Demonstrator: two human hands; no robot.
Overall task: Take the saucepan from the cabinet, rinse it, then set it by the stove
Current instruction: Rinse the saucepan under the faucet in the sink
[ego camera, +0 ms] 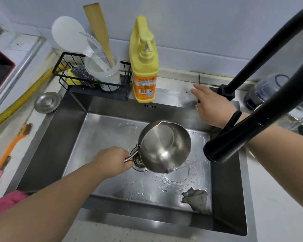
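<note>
Saucepan (164,147) tilted over sink (47,145), left hand (112,161) gripping its handle; right hand (212,105) open

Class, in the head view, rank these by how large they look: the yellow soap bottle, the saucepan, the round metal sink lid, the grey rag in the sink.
1. Yellow soap bottle
2. Saucepan; it is held nearer the camera, so its place against the bottle is unsure
3. Grey rag and round metal lid look alike; not ranked

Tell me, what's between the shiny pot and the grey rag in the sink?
In the head view, only wet sink floor: a thin stream pours from the tilted steel saucepan, puddling before the crumpled grey rag. Nothing else lies there.
</note>
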